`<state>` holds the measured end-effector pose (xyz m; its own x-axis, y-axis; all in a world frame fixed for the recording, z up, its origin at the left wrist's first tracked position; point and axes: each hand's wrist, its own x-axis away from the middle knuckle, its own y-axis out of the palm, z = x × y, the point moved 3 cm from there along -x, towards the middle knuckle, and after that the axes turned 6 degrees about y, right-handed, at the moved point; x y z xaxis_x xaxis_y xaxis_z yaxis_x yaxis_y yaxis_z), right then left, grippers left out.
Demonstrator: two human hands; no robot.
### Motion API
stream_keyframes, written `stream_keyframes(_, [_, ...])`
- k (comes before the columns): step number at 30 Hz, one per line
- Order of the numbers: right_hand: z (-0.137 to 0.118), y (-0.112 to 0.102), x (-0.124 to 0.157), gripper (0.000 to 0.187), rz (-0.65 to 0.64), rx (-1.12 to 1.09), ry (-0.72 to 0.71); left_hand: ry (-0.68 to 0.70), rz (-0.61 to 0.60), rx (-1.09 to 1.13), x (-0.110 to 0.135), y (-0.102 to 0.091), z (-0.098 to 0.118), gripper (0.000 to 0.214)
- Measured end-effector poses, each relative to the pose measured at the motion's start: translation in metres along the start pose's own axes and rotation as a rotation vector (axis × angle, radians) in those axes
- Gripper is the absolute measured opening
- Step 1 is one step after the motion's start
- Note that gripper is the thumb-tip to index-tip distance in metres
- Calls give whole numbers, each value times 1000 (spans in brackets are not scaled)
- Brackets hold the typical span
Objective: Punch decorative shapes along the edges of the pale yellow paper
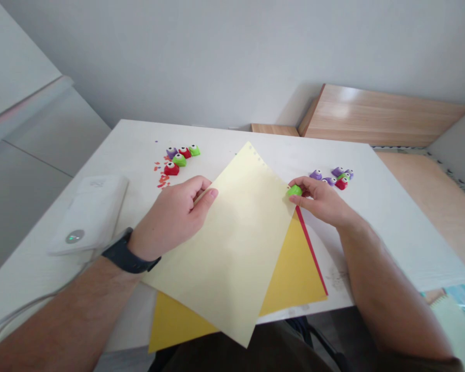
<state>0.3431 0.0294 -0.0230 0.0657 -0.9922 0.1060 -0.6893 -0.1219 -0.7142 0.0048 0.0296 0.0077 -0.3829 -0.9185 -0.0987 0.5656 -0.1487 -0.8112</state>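
A pale yellow sheet of paper [236,222] is held up at a slant, one corner pointing away from me. My left hand [182,214], with a dark watch band on its wrist, pinches the sheet's left edge between thumb and fingers. At the right corner, my right hand [313,196] grips a small green craft punch [294,191] set against the paper's edge. Small punched marks run along the upper right edge near the far corner. Beneath lies a darker yellow sheet [294,268], with a red strip [312,250] showing along its right side.
Several coloured punches with eye shapes [179,159] stand at the back left beside red paper scraps [163,181]. Another group of punches [335,178] sits beyond my right hand. A white box-shaped device [91,212] and a grey cable [34,302] lie on the white table [395,227].
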Motion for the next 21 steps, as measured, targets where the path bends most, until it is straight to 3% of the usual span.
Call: stream_keyframes(21, [2,3,-2,28,-15,27,-6,24,45,7,0,2,-3,26])
